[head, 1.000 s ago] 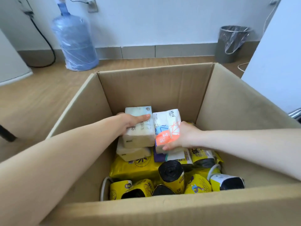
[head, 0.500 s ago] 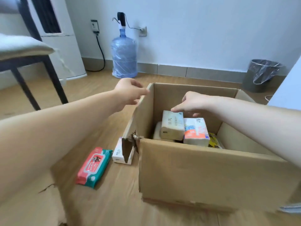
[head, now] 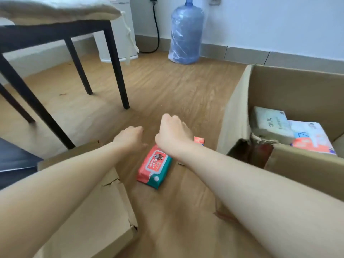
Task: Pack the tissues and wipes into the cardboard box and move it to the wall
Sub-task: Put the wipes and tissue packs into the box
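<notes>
Both my hands are out over the floor, left hand [head: 130,135] and right hand [head: 173,134], fingers loosely curled, holding nothing. The red wipes pack [head: 154,167] lies on the floor just under them, left of the cardboard box [head: 234,116] so I can grab it next. Chair legs [head: 117,71] stand well clear.

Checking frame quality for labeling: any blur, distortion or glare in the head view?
Head view: motion blur smears both hands, left, right, and the wipes pack; wide-angle bending tilts the chair legs; soft even daylight, no glare.
</notes>
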